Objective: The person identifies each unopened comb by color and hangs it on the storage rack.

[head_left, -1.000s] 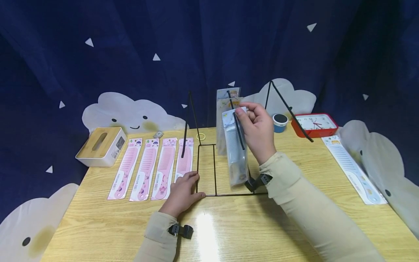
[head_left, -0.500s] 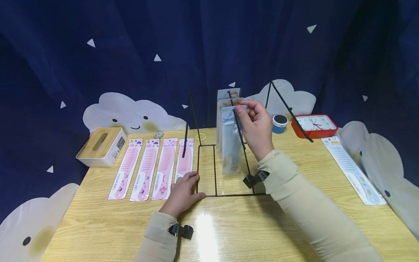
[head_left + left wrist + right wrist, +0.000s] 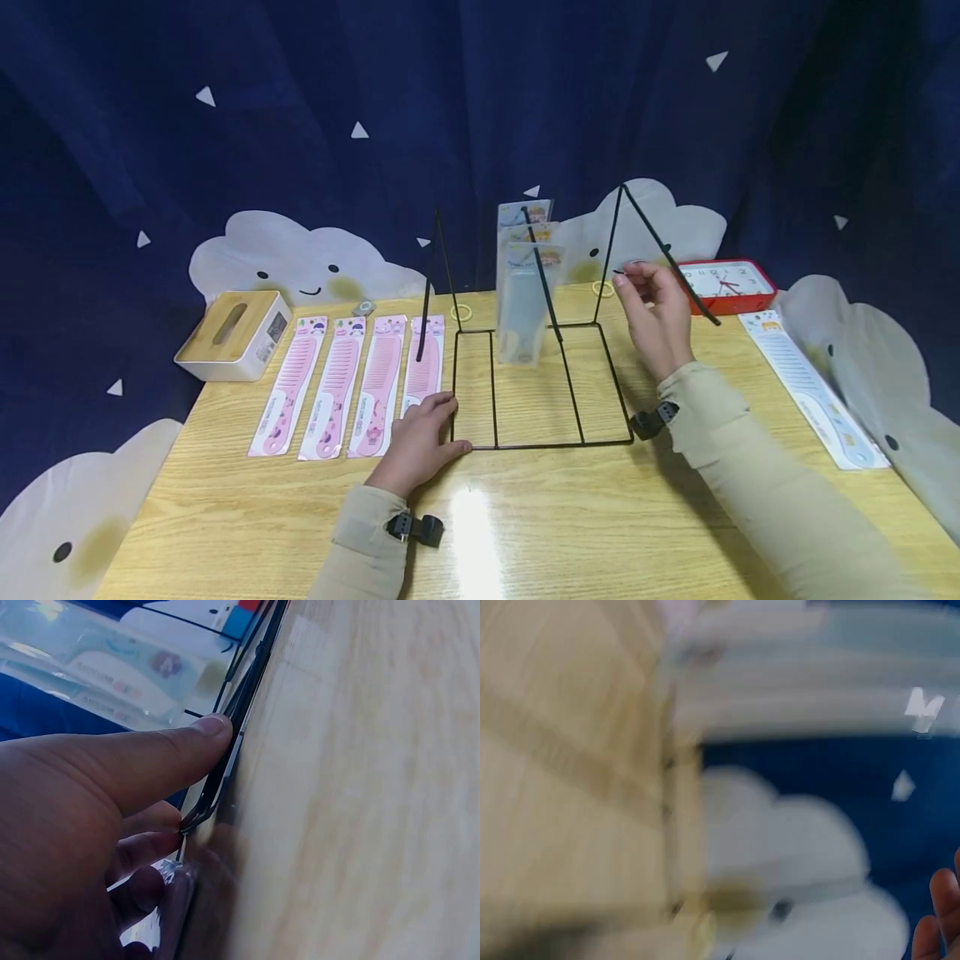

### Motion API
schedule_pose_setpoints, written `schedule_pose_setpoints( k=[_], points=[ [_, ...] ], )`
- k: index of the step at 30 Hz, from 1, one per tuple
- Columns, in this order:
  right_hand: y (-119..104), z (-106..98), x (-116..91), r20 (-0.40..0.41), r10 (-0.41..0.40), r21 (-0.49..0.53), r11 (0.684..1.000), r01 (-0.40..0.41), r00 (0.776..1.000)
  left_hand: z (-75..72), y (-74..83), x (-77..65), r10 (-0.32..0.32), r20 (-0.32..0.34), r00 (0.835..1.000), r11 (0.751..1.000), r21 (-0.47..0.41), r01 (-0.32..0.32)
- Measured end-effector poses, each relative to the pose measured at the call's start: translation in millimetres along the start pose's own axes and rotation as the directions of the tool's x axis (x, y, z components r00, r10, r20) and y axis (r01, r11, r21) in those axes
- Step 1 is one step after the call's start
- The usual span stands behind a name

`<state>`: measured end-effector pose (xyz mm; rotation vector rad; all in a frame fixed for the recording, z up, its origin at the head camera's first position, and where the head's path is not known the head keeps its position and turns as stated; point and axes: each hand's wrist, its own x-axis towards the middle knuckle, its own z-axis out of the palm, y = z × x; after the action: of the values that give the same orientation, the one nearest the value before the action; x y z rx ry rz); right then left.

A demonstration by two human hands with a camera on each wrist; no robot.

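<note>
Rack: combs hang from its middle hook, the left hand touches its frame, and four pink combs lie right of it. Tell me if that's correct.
No: the four pink combs lie left of the rack, as the head view shows. The hanging combs and left hand are as stated.

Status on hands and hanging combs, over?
Left hand grips rack. Right hand empty, near right hook. Packaged combs on middle hook; nothing blocks its tip.

Clock (image 3: 726, 286) partly behind right grip (image 3: 660, 317)
</note>
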<state>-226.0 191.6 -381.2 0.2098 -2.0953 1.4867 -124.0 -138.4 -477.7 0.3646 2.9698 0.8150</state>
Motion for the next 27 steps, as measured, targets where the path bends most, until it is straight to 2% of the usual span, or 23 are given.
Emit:
schedule_pose_setpoints(
  k=[2, 4, 8, 10, 13, 17, 19, 22, 24, 27],
  points=[
    [22, -16, 1, 0.041, 0.039, -0.127, 0.991, -0.033, 0.998, -0.9, 0.1, -0.3, -0.002, -0.001, 1.0, 1.0, -0.003, 0.001],
    [43, -33, 3, 0.1, 0.083, -0.258, 0.965, -0.055, 0.992, -1.3, -0.1, -0.6, -0.004, 0.0, 1.0, 1.0, -0.005, 0.004],
    [81, -68, 9, 0.19, 0.159, -0.417, 0.907, -0.067, 0.969, -1.7, -0.8, -1.0, -0.004, -0.003, 1.0, 1.0, -0.001, 0.004],
    [100, -85, 12, 0.191, 0.194, -0.46, 0.884, -0.087, 0.962, -1.4, -1.2, -1.1, -0.006, -0.007, 1.0, 1.0, -0.003, 0.006],
    [125, -111, 16, 0.161, 0.277, -0.505, 0.848, -0.162, 0.948, -0.4, -1.4, -1.5, -0.008, -0.002, 1.0, 1.0, -0.007, 0.008],
    [149, -144, 18, 0.129, 0.411, -0.556, 0.784, -0.277, 0.903, 0.8, -1.3, -1.5, -0.009, 0.001, 1.0, 1.0, -0.009, 0.009],
    [159, -158, 17, 0.136, 0.464, -0.598, 0.743, -0.301, 0.875, 0.9, -1.4, -1.1, -0.006, -0.001, 1.0, 1.0, -0.006, 0.006],
    [170, -175, 16, 0.134, 0.496, -0.669, 0.684, -0.291, 0.858, 0.7, -1.6, -0.1, -0.002, -0.002, 1.0, 1.0, 0.0, 0.002],
    [175, -184, 14, 0.091, 0.53, -0.718, 0.621, -0.312, 0.843, 0.8, -1.8, 0.4, 0.003, 0.0, 1.0, 1.0, 0.001, -0.003],
    [178, -190, 12, 0.027, 0.596, -0.763, 0.531, -0.369, 0.802, 0.5, -2.1, 0.2, 0.001, 0.004, 1.0, 1.0, 0.004, -0.001]
  ],
)
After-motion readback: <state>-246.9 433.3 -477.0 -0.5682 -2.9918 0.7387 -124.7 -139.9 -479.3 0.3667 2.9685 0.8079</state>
